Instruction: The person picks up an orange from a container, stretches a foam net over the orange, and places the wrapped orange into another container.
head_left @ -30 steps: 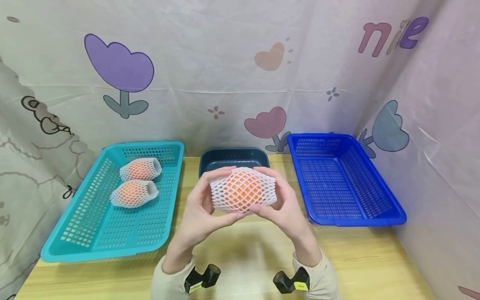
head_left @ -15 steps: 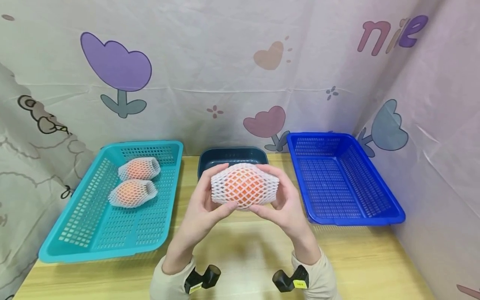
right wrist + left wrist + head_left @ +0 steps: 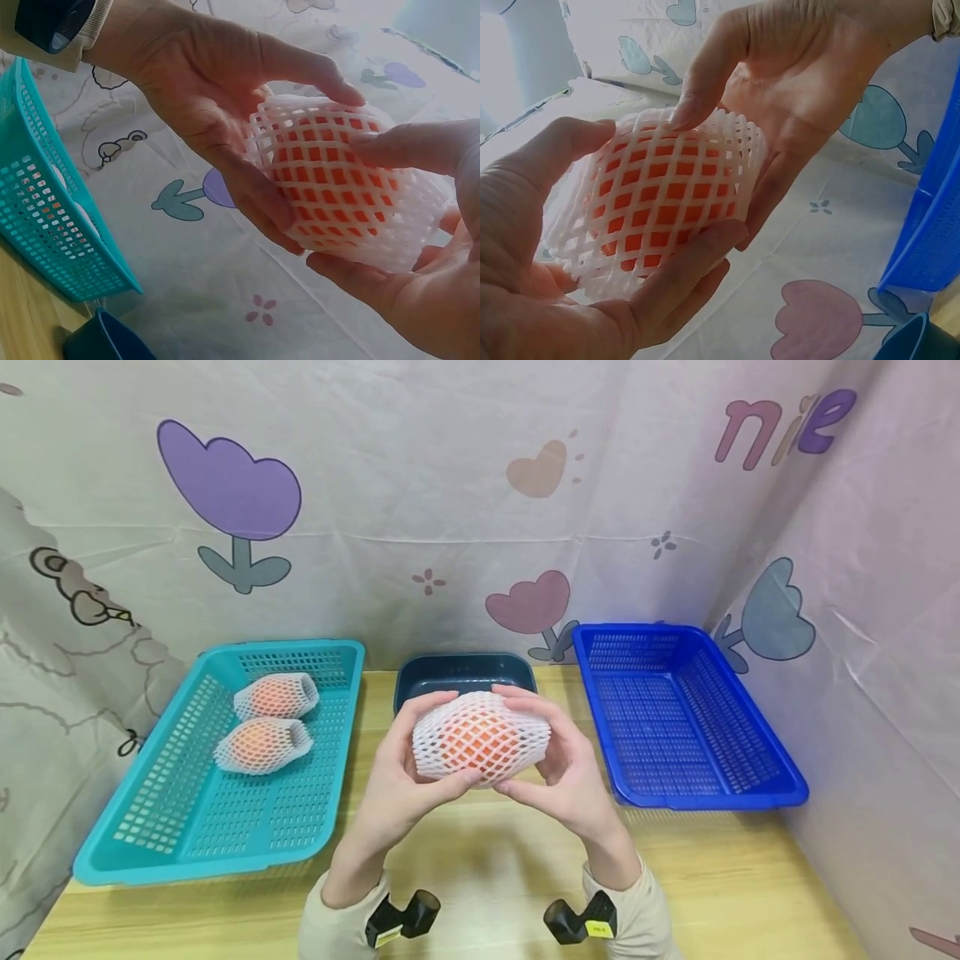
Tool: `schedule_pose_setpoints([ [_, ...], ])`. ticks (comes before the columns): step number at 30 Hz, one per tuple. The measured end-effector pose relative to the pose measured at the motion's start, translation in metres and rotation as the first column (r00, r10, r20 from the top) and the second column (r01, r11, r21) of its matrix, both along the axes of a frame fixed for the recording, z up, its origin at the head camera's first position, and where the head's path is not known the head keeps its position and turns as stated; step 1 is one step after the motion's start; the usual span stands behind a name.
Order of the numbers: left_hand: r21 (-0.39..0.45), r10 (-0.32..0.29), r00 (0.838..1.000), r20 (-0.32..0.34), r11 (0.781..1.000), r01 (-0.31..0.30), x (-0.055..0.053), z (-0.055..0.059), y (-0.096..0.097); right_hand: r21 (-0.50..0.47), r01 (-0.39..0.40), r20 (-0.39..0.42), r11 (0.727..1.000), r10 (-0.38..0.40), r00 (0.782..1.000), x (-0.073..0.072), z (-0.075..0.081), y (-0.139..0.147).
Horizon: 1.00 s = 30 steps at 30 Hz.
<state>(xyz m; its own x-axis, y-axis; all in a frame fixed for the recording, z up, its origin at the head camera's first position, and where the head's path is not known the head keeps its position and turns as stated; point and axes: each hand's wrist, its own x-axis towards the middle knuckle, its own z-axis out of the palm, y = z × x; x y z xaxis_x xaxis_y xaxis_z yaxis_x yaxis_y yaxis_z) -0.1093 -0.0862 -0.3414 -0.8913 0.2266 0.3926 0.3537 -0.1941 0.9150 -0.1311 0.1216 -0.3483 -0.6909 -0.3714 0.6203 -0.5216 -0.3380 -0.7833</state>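
Both hands hold one orange-red round fruit [image 3: 480, 743] in a white foam net sleeve, raised over the table in the middle of the head view. My left hand [image 3: 397, 777] grips its left end, thumb on the near side and fingers over the top. The right hand [image 3: 566, 768] grips the other end in the same way. In the left wrist view the netted fruit [image 3: 664, 195] sits between thumbs and fingers of both hands. The right wrist view shows the net [image 3: 330, 172] reaching past the fruit at its ends.
A teal basket [image 3: 300, 856] on the left holds two more netted fruits [image 3: 262, 746]. To the right stands a blue basket [image 3: 645, 735]. A dark blue tray [image 3: 465, 668] lies behind the hands, by the printed curtain [image 3: 420, 468]. Everything rests on a wooden table [image 3: 480, 893].
The fruit has tilted slightly in the hands and shifted a little left; the left thumb has slid along its near side. Both hands keep their hold, and the baskets stay put.
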Motion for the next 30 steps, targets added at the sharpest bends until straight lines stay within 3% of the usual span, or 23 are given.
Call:
schedule_pose_setpoints([
  [10,0.044,-0.055,0.991,-0.119,0.997,0.061,-0.0023,-0.0020,-0.0020,0.064,-0.037,-0.029,0.997,0.039,0.999,0.0005,0.0025,0.0023],
  [14,0.035,-0.059,0.987,-0.150,0.997,0.065,-0.0028,-0.0022,-0.0028,0.072,-0.056,0.014,0.996,0.055,0.998,0.0025,0.0029,0.0027],
  [17,0.029,-0.066,0.984,-0.162,0.997,0.072,-0.0033,-0.0018,-0.0030,0.070,-0.010,0.070,0.998,0.005,0.998,0.0049,0.0038,0.0016],
  [23,0.014,-0.102,0.983,-0.152,0.994,0.106,-0.0034,-0.0007,-0.0024,0.080,0.154,0.119,0.985,-0.163,0.979,0.0087,0.0060,-0.0027],
  [30,0.008,-0.123,0.990,-0.065,0.992,0.124,0.0000,-0.0008,-0.0001,0.023,0.164,0.088,0.986,-0.166,0.982,0.0098,0.0057,-0.0019],
])
